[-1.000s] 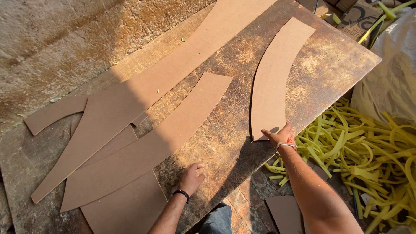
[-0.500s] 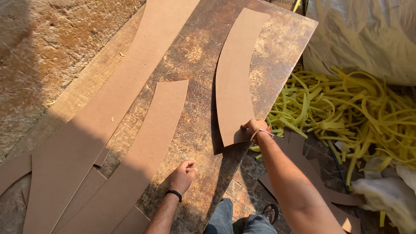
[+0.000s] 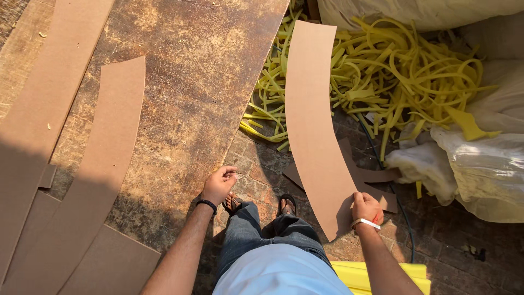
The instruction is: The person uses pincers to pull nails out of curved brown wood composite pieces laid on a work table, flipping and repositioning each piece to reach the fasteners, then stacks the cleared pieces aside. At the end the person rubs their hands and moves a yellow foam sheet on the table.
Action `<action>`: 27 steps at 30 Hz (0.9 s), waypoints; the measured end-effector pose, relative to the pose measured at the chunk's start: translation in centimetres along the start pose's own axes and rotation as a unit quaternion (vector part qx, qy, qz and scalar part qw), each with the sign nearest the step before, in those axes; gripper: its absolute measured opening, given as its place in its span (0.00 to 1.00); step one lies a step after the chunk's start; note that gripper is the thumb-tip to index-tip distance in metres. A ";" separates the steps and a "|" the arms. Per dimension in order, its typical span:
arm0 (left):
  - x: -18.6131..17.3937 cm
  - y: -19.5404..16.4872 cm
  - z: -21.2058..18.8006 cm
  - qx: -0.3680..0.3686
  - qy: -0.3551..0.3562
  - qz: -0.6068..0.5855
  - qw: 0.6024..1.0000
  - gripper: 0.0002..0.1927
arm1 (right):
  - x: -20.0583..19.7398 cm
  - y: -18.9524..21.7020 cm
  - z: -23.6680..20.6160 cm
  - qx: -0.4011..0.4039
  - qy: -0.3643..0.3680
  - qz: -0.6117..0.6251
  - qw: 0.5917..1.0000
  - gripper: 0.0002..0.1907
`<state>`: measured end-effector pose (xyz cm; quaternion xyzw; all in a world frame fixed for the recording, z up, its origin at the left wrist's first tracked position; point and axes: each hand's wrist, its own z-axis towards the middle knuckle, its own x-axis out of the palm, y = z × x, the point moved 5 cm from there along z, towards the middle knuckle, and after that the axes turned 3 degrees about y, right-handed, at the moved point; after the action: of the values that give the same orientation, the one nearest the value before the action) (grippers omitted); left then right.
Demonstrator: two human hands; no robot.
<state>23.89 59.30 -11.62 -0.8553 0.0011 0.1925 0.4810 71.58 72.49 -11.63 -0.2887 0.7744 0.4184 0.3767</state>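
Note:
My right hand (image 3: 365, 208) grips the near end of a long curved brown board piece (image 3: 311, 120) and holds it off the worktable, over the brick floor and the yellow strips. My left hand (image 3: 220, 183), with a dark band on the wrist, hangs loosely curled at the edge of the worn brown worktable (image 3: 196, 82) and holds nothing. A second curved board piece (image 3: 112, 142) lies on the worktable to the left. My jeans and sandalled feet (image 3: 286, 205) show below.
A heap of yellow strips (image 3: 393, 71) covers the floor at the right. Pale plastic sacks (image 3: 480, 164) lie beyond it. Board offcuts (image 3: 376, 177) rest on the brick floor. More brown board pieces (image 3: 33, 131) overlap at the worktable's left. A yellow object (image 3: 382, 276) sits by my right forearm.
My right hand has lifted the curved board piece off the worktable and swung it right, over the floor. My left hand has come off the worktable surface to its edge.

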 end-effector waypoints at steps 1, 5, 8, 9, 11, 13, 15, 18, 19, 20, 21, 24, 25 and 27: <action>1.6 -0.6 -0.1 -0.023 0.005 0.024 0.999 0.19 | -1.0 -2.2 0.8 0.006 -0.002 -0.009 1.000 0.19; 7.0 -3.3 -1.9 -0.012 0.024 0.020 0.999 0.21 | -3.3 -7.2 5.4 -0.002 0.020 -0.113 0.993 0.21; 8.7 -3.9 -3.9 -0.066 0.064 0.104 0.990 0.24 | -5.2 -7.5 10.7 0.113 0.024 -0.237 0.965 0.40; 9.0 -4.1 -4.6 -0.053 0.082 0.117 0.988 0.25 | -5.4 -6.7 12.2 0.101 0.090 -0.259 0.956 0.36; 7.6 -3.8 -6.2 -0.046 0.095 0.154 0.982 0.26 | -3.6 -2.9 13.6 0.034 0.188 -0.261 0.946 0.30; 4.4 -1.6 -8.8 -0.153 0.052 0.086 0.983 0.26 | 0.8 3.0 11.8 -0.058 0.227 -0.223 0.946 0.27; 1.2 0.7 -11.3 -0.194 0.000 0.048 0.980 0.26 | 3.9 8.2 8.6 -0.130 0.234 -0.181 0.946 0.26; -4.8 4.3 -15.4 -0.203 -0.119 0.044 0.971 0.25 | 11.2 16.7 0.4 -0.258 0.288 -0.127 0.913 0.22; -6.6 5.6 -16.8 -0.210 -0.161 0.030 0.964 0.25 | 13.8 19.3 -3.2 -0.316 0.319 -0.092 0.889 0.21; -8.3 6.9 -18.4 -0.216 -0.203 0.015 0.955 0.24 | 16.1 22.0 -7.0 -0.371 0.350 -0.056 0.858 0.21; -9.9 8.1 -20.2 -0.220 -0.243 -0.013 0.945 0.24 | 18.2 24.0 -10.9 -0.411 0.380 -0.060 0.827 0.20; -13.9 11.7 -25.7 -0.234 -0.336 -0.071 0.910 0.24 | 23.8 29.2 -22.7 -0.420 0.552 0.028 0.720 0.21; -15.0 13.1 -27.3 -0.243 -0.356 -0.075 0.899 0.25 | 25.2 30.4 -25.6 -0.446 0.552 -0.012 0.704 0.22; -17.3 15.3 -30.0 -0.243 -0.392 -0.085 0.883 0.26 | 27.7 33.0 -31.6 -0.482 0.547 -0.089 0.679 0.23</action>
<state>14.84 23.21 -4.52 -0.7972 -0.3070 0.4642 0.2339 20.41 57.46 -8.66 -0.6750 0.5040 0.4663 -0.2701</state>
